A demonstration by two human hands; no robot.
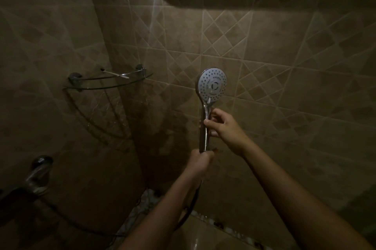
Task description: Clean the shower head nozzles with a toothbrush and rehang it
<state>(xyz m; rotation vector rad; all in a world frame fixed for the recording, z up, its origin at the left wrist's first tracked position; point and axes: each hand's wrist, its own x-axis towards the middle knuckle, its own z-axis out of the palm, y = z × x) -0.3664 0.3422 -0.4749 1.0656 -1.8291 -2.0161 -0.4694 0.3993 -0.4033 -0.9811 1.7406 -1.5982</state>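
Observation:
A chrome hand shower head (pixel 212 84) stands upright against the tiled wall, its round nozzle face turned toward me. My left hand (pixel 200 161) grips the bottom of its handle (pixel 204 133), where the dark hose (pixel 189 212) hangs down. My right hand (pixel 221 126) holds the handle higher up, thumb and fingers pinched around it just under the head. A toothbrush (pixel 117 74) lies on the glass corner shelf (pixel 105 82) to the left, apart from both hands.
Brown tiled walls meet in a corner behind the shelf. A chrome tap fitting (pixel 38 174) juts out at the lower left, with the hose looping below it. A pebble-patterned floor strip (pixel 146 201) shows at the bottom. The room is dim.

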